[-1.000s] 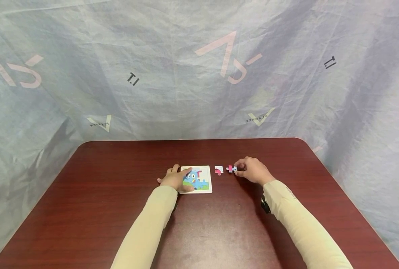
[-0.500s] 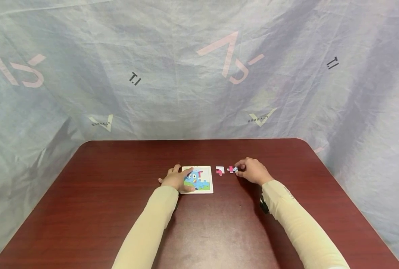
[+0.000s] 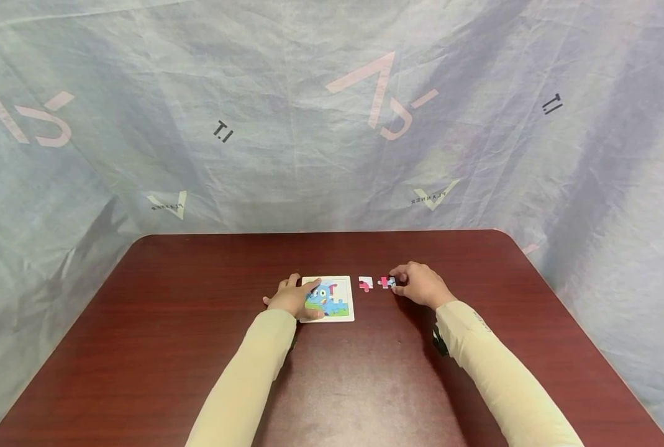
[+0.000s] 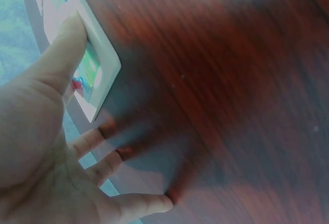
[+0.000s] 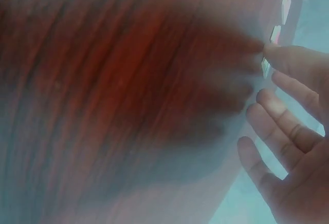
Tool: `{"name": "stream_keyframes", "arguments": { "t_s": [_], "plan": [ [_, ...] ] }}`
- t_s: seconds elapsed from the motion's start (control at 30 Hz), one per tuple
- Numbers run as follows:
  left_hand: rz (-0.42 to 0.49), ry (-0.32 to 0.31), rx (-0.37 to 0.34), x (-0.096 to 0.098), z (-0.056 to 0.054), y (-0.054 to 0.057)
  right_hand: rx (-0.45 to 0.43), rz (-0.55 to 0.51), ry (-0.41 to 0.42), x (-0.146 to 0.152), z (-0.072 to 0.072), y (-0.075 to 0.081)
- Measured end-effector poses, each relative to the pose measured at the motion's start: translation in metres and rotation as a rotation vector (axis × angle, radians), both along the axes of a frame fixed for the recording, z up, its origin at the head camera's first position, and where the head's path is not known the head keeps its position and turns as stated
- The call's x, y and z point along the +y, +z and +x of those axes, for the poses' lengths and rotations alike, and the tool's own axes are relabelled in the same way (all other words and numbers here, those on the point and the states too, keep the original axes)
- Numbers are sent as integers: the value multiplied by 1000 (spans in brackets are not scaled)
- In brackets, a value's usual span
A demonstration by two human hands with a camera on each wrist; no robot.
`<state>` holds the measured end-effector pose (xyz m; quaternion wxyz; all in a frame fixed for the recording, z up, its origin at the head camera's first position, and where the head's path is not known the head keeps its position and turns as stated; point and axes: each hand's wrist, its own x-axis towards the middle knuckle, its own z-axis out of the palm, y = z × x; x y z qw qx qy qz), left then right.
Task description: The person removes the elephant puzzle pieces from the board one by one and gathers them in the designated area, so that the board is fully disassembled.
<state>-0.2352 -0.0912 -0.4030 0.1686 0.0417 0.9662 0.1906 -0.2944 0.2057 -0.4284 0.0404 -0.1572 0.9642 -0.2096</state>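
Note:
In the head view, my left hand point(image 3: 291, 301) rests spread over the left side of a square jigsaw puzzle board point(image 3: 326, 318) with a pale border and a blue cartoon animal. Its thumb lies on the near border, seen also in the left wrist view, and the other fingers reach past the left edge onto the table. To the right, my right hand point(image 3: 422, 284) pinches a light blue puzzle piece point(image 3: 392, 282) between thumb and index finger. Against that piece lies a pink puzzle piece point(image 3: 384, 282). The remaining right fingers are loosely bent in the right wrist view.
A white-and-pink puzzle piece point(image 3: 366, 284) lies between the board and the right hand. The upper right part of the board shows its bare white base point(image 3: 340, 288). Everything sits on a dark red wooden table point(image 3: 197, 292), with a printed grey cloth point(image 3: 292, 155) hanging behind.

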Motion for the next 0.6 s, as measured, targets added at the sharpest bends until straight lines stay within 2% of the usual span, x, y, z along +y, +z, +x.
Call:
{"name": "stream_keyframes", "arguments": {
  "t_s": [0.17,0.37,0.6],
  "plan": [
    [3,-1,-1,0,0,1,39,5,24,0,4,1],
    [4,8,15,0,1,-1,69,-41,22,-1,9,2],
    [17,23,15,1,1,-1,49,-68,23,-6,18,4]
  ]
}}
